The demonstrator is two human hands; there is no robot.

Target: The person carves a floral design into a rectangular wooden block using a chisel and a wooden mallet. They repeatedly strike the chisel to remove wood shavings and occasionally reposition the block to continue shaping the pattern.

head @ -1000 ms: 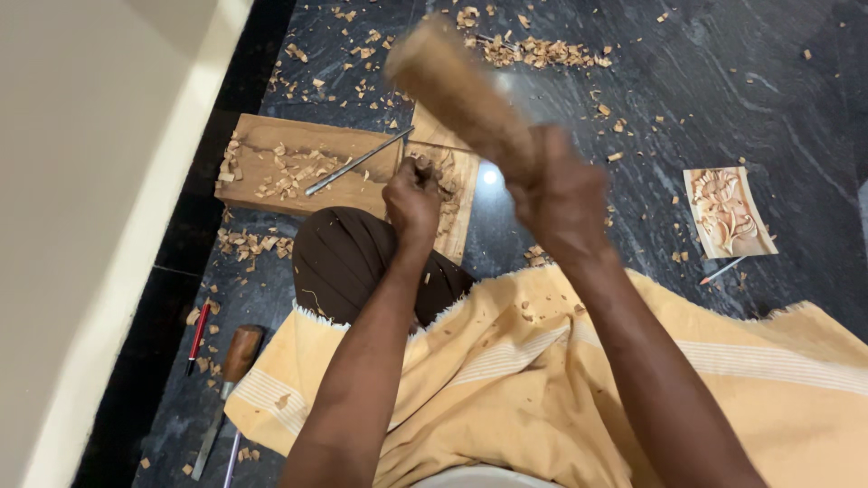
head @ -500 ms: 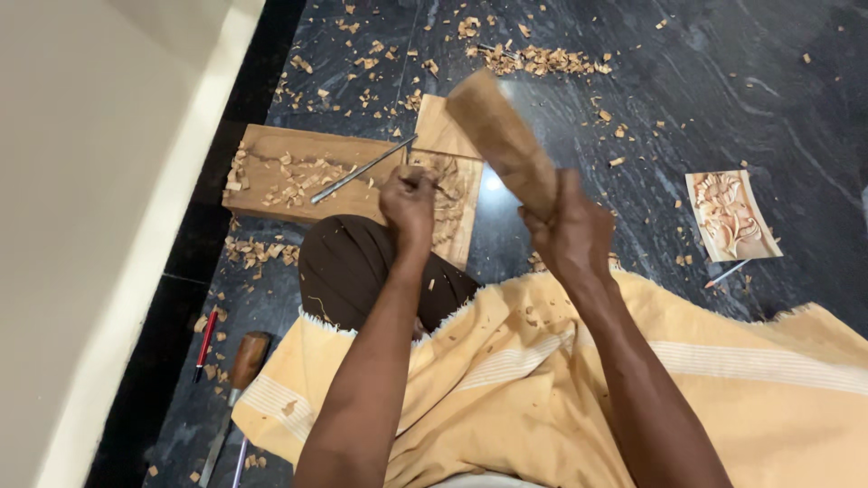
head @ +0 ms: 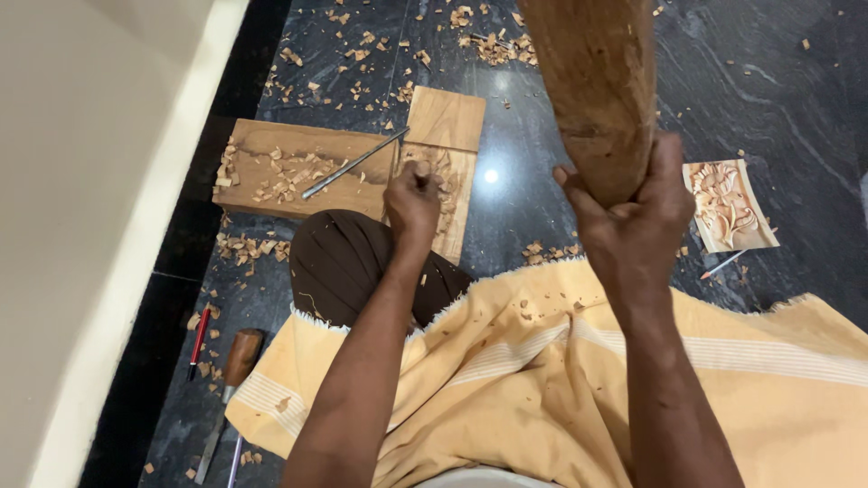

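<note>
Head view, looking straight down: the right hand (head: 633, 217) is wrapping tight around the narrow end of a heavy wooden mallet (head: 597, 86), fingers closed fully on it, and the thick head is pointing up toward twelve o'clock, well above the floor. That raised grip reads as a striking pose, wrist cocked, forearm running back toward five o'clock.

The left hand (head: 413, 201) is sitting at about eleven o'clock from the mallet hand, fist closed around a slim chisel (head: 395, 163) whose shaft is standing nearly upright on the carving panel (head: 445, 136). Holding it low and close seems to be steadying the edge on the wood. The forearm is stretching straight back toward six o'clock over the yellow cloth (head: 542, 380) covering the lap.

The panel is lying on the dark stone floor (head: 768, 90), its lower edge near the knee in dark fabric (head: 344, 262), probably to keep it from sliding. At nine o'clock of it, a second wooden board (head: 271, 158) is carrying chips and a long metal tool (head: 353, 164). At three o'clock, a small carved relief piece (head: 728, 206) is resting apart. A wooden-handled chisel (head: 237, 361) and a red pencil (head: 198, 336) are lying at seven o'clock. Wood chips (head: 488, 45) are scattering all round.
</note>
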